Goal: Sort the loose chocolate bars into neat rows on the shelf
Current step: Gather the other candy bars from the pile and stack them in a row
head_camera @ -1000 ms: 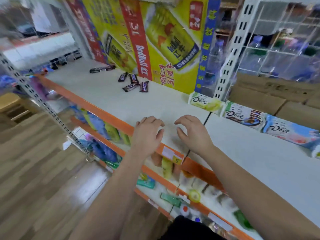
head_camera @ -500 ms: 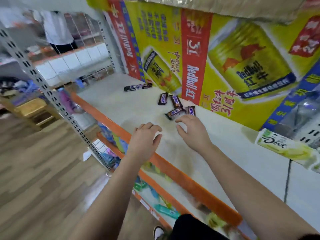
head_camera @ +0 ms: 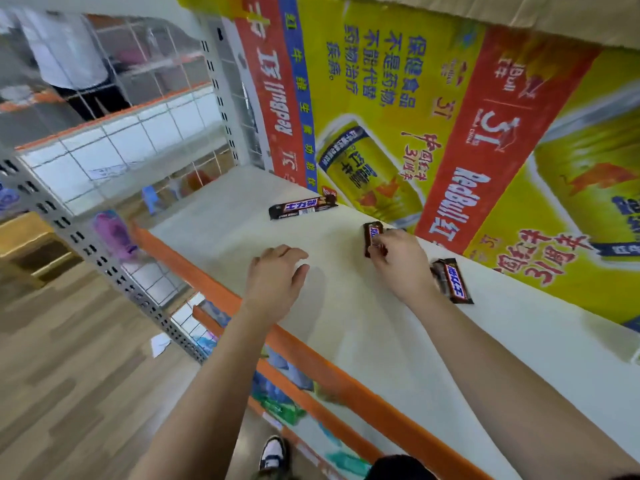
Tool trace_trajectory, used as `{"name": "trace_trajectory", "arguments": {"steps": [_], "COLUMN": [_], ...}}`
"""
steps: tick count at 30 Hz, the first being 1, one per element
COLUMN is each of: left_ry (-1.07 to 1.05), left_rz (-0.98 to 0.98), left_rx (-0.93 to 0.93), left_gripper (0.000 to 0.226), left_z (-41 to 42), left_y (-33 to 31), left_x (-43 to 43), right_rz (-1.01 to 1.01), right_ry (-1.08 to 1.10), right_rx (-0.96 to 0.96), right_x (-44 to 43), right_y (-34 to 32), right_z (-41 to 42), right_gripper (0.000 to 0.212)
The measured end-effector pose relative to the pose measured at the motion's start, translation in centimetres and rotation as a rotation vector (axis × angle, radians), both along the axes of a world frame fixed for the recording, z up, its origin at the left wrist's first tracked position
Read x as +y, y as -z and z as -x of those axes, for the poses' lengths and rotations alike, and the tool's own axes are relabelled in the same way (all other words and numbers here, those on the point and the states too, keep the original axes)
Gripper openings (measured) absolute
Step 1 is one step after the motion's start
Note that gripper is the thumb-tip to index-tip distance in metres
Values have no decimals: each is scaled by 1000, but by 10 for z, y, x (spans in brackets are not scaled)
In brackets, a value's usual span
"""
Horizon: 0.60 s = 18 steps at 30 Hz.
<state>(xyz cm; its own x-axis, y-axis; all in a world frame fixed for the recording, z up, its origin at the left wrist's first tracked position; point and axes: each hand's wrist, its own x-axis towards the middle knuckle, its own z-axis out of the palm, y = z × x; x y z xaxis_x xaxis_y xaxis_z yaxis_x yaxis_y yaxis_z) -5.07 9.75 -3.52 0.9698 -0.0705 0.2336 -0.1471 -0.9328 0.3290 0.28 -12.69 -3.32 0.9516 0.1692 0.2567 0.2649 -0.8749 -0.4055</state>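
Observation:
Dark brown chocolate bars lie on the white shelf point(head_camera: 346, 323). A long bar point(head_camera: 302, 206) rests far back by the poster. My right hand point(head_camera: 398, 263) pinches the near end of a small bar point(head_camera: 372, 233) with its fingertips. Another small bar point(head_camera: 452, 280) lies just right of that wrist. A dark corner of one more bar shows behind the hand; the rest is hidden. My left hand point(head_camera: 277, 277) hovers over the bare shelf with loosely curled fingers and holds nothing.
A yellow and red drink poster point(head_camera: 433, 116) forms the shelf's back wall. An orange rail point(head_camera: 311, 358) edges the shelf front, with packed lower shelves point(head_camera: 284, 393) beneath. A perforated grey upright point(head_camera: 104, 258) stands at left over wooden floor. A person stands far back left.
My view and both hands have shifted left along the shelf toward the small bars. My right hand has reached them and taken hold of one bar; my left hand stays free.

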Motion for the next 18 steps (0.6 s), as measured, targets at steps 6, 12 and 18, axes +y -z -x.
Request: {"name": "trace_trajectory", "arguments": {"steps": [6,12,18], "left_ry": [143,133,154], "left_rz": [-26,-69,-109], "left_rx": [-35,65,83], "left_gripper": [30,39,44], "left_z": [-75,-141,-162], "left_y": [0,10,12], "left_x": [34,51,39], "right_rz": [35,19,-244], "right_ry": [223,327,451], "right_rx": [60,87,100], "right_x": [23,40,31], "right_y": [-2,-6,-8], "right_z": [-18,-12,13], "right_gripper": [20,32,34]}}
